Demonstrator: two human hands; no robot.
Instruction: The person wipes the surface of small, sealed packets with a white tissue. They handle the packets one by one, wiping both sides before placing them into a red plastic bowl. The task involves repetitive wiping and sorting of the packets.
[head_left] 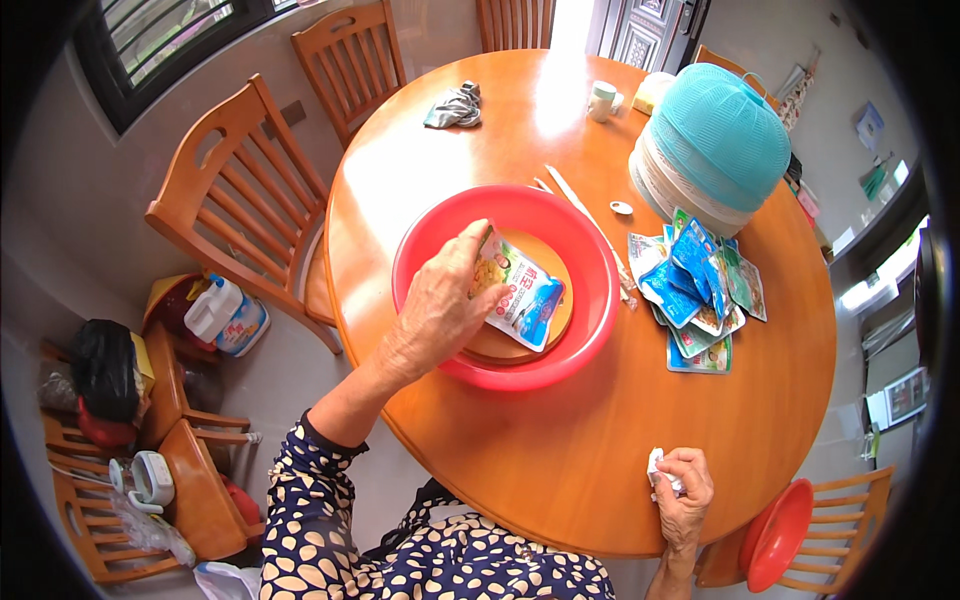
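In front of me a red plastic basin (418, 232) stands on the round wooden table (600, 460). My left hand (447, 290) reaches over its left side, the fingers and thumb closed on the left edge of a printed food pouch (522, 300) in white, blue and green. Beneath the pouch, a round wooden board (562, 268) lies inside the basin. Close to the table's near right edge, my right hand (685, 492) grips a crumpled white tissue (660, 470). To the right of the basin, several flat pouches (690, 285) lie in a loose heap.
Behind the pouches stands a turquoise domed food cover (720, 135). A spoon (621, 208) and thin white sticks (575, 200) lie beside the basin. At the back are a grey cloth (456, 106) and a small jar (601, 102). Wooden chairs (250, 190) surround the table; one bears a red bowl (778, 535).
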